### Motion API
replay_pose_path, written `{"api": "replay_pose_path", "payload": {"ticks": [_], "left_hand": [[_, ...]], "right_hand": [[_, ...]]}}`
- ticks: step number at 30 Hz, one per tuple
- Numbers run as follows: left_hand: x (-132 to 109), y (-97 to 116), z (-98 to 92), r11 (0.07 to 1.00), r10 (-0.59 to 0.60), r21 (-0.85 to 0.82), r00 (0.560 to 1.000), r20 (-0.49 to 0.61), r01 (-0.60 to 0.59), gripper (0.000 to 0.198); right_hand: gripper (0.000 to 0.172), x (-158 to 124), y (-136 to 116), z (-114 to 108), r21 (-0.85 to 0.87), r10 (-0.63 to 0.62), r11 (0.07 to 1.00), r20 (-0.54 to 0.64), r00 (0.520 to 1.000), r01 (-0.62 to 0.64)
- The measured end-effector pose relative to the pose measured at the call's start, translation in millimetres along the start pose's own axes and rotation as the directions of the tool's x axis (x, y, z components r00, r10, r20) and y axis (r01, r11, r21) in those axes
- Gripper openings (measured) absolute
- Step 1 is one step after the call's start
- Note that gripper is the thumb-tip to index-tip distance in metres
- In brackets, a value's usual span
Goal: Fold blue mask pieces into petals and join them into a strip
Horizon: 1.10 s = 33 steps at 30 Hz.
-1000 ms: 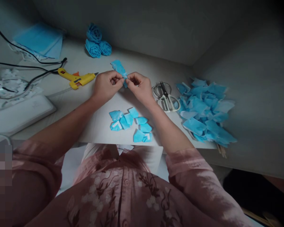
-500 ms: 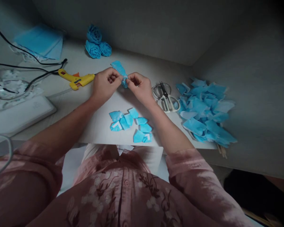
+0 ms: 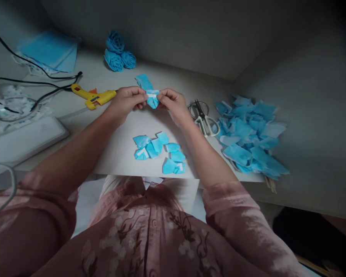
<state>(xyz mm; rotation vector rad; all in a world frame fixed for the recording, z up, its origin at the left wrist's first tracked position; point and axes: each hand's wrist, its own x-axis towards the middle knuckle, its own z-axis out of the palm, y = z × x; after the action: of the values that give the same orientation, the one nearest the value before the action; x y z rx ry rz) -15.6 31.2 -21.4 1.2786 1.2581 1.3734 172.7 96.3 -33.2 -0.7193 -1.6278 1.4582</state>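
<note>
Between my two hands is a folded blue petal (image 3: 153, 101) with a white strip across its upper part. My left hand (image 3: 129, 100) pinches its left edge with thumb and fingers. On the opposite edge, my right hand (image 3: 173, 102) grips it the same way. Just behind the petal lies a flat blue piece (image 3: 144, 81) on the table. Nearer to me, several folded blue petals (image 3: 156, 145) are spread in a loose group, two of them showing white strips.
A yellow glue gun (image 3: 96, 97) lies left of my left hand. Three blue fabric-like roses (image 3: 114, 60) stand at the back. White-handled scissors (image 3: 203, 119) and a heap of blue pieces (image 3: 250, 134) are at right. Blue masks (image 3: 50, 52) and a white box (image 3: 31, 142) occupy the left.
The petal has turned so its face with the white strip shows. My hands have shifted slightly apart, from pinching close together to holding its two side edges.
</note>
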Motion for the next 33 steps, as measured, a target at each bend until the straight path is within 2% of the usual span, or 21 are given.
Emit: {"api": "replay_pose_path", "payload": {"ticks": [6,10,15,21,24,26,29,31,33], "left_hand": [[-1,1,4.5,0.999,0.02,-0.029,0.998,-0.054,-0.021,0.022],[-4,4,10.3,1.0,-0.003,-0.013,0.997,-0.083,0.002,0.022],[0,0,8.8,1.0,0.012,0.017,0.998,-0.061,-0.011,0.024],[2,-7,6.4,0.993,0.108,0.052,0.994,-0.026,-0.107,0.012],[-1,-4,8.4,0.987,0.142,0.082,0.989,-0.037,-0.138,0.013],[-4,3,11.1,0.99,0.105,0.098,0.992,-0.064,-0.099,0.02],[-7,18,16.8,0.994,-0.023,0.1,0.992,-0.121,0.035,0.034],[-8,25,19.6,0.991,-0.088,0.083,0.983,-0.164,0.102,0.038],[-7,26,20.0,0.99,-0.113,0.063,0.977,-0.181,0.126,0.038]], "right_hand": [[0.024,-1,-6,2,0.037,0.077,0.996,0.003,0.997,-0.077],[0.028,-2,-7,4,-0.032,0.032,0.999,0.017,0.999,-0.031],[0.031,-2,-5,4,-0.124,-0.02,0.992,0.011,1.0,0.021],[0.038,-1,-3,4,-0.238,-0.065,0.968,0.052,0.996,0.076],[0.038,-2,-3,5,-0.271,-0.057,0.96,0.075,0.996,0.075],[0.036,-3,-3,5,-0.272,-0.028,0.961,0.075,0.997,0.047],[0.031,-3,-1,3,-0.25,0.017,0.968,0.071,0.997,0.001],[0.022,0,-1,0,-0.222,0.026,0.975,0.054,0.998,-0.014],[0.011,2,-5,-2,-0.185,0.005,0.983,-0.01,1.0,-0.007]]}}
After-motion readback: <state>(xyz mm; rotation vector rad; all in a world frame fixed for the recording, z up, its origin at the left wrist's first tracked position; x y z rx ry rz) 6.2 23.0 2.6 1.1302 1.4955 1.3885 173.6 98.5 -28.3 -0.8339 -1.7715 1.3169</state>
